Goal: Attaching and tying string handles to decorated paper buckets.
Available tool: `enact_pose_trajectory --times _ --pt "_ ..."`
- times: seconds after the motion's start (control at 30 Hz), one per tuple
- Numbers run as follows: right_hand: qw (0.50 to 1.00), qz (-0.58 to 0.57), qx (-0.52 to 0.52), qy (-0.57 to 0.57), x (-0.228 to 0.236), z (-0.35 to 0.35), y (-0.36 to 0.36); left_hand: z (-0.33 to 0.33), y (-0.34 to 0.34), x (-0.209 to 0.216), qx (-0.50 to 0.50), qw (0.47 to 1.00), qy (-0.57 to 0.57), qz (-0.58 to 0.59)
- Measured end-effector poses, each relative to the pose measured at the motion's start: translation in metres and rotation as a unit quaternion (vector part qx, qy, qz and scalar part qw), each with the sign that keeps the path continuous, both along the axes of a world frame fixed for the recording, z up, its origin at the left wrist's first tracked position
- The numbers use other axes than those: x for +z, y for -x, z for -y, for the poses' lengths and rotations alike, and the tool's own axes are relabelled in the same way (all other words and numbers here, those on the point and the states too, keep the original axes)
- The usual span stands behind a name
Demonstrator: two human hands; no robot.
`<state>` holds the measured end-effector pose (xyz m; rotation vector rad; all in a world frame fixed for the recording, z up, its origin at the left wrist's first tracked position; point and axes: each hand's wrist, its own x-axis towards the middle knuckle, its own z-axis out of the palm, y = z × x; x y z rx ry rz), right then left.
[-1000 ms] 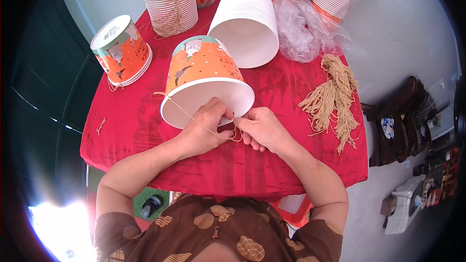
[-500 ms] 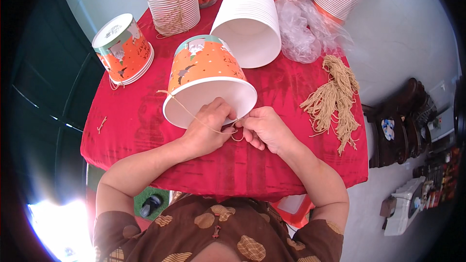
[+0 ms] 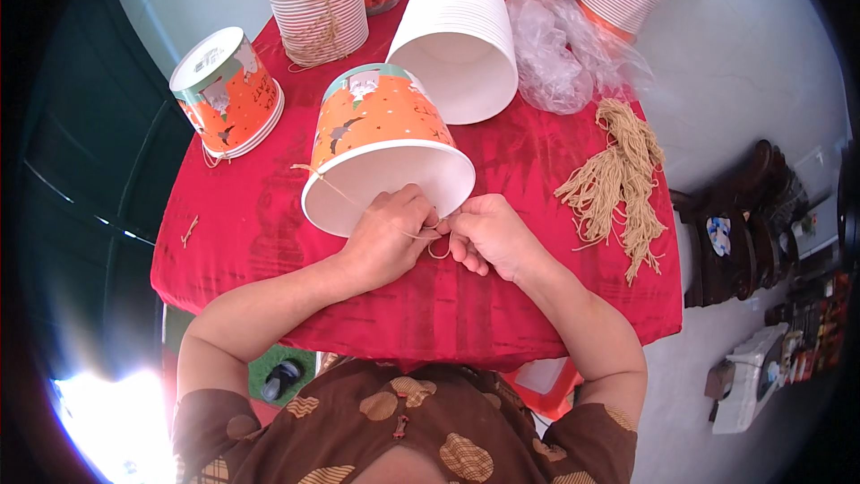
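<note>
An orange paper bucket (image 3: 381, 130) with a white rim and bat and ghost-like prints lies tilted, its mouth toward me. Thin tan string (image 3: 333, 185) runs from the left side of its rim across the mouth to my hands. My left hand (image 3: 387, 231) is at the lower part of the mouth, fingers closed on the string, fingertips partly hidden. Close beside it, my right hand (image 3: 491, 235) pinches the string at the lower right rim. A small loop of string (image 3: 439, 249) hangs between the two hands.
A bundle of cut tan strings (image 3: 618, 184) lies to the right. Behind are nested white buckets (image 3: 461, 45), clear plastic wrap (image 3: 555, 49) and a tall bucket stack (image 3: 313, 9). An upturned orange bucket (image 3: 228, 99) stands at left on the red tablecloth (image 3: 233, 224).
Both hands stay at the rim with only small finger movements. The string over my left hand has shifted slightly, and less of it shows across the mouth.
</note>
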<state>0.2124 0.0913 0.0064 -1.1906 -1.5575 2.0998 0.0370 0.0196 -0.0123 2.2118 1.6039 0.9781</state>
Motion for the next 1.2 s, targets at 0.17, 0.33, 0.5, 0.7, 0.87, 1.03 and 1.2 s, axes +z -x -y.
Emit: enact_pose_trajectory --times 0.17,0.33,0.5,0.7,0.87,1.03,1.2 --pt "0.995 0.071 0.018 -0.064 0.008 0.003 0.002 0.000 0.002 -0.002 0.000 1.000 0.006 0.017" --pt "0.990 0.091 0.052 -0.090 0.012 0.003 0.000 -0.001 0.003 -0.001 -0.007 0.999 -0.004 0.053" --pt "0.986 0.104 0.073 -0.111 0.015 0.004 0.000 -0.003 0.004 -0.001 0.014 0.996 0.009 0.091" --pt "0.981 0.116 0.088 -0.128 0.012 0.003 0.000 -0.006 0.000 0.006 0.043 0.992 0.037 0.116" --pt "0.978 0.121 0.097 -0.137 0.014 0.005 0.000 -0.009 -0.001 0.007 0.062 0.992 0.046 0.104" --pt "0.973 0.146 0.100 -0.148 0.021 0.007 0.001 -0.008 -0.002 0.009 0.065 0.990 0.051 0.112" --pt "0.964 0.170 0.100 -0.181 0.024 0.008 0.001 -0.006 -0.001 0.005 0.067 0.991 0.052 0.105"
